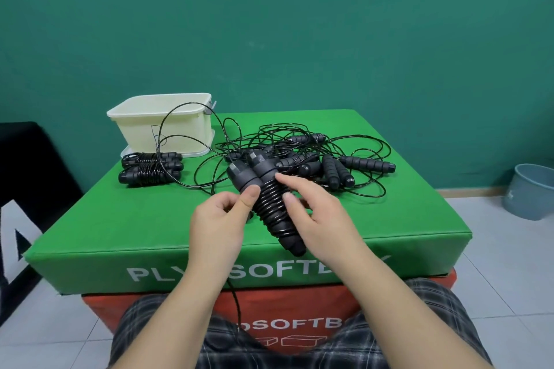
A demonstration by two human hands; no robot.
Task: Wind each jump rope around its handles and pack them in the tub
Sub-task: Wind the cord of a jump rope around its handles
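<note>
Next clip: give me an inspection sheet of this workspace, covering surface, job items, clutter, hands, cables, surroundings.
Surface: green soft box stacked on a red soft box.
Job items: cream tub at far left; wound ropes lying before it; handle pair in hand, partly wound; tangled ropes beyond.
Clutter: nothing seen.
Hands: left hand pinches the handle pair; right hand cradles it, fingers on the coils.
Cables: rope tail hangs off the near edge.
Surroundings: teal wall, grey bucket on tiled floor.
</note>
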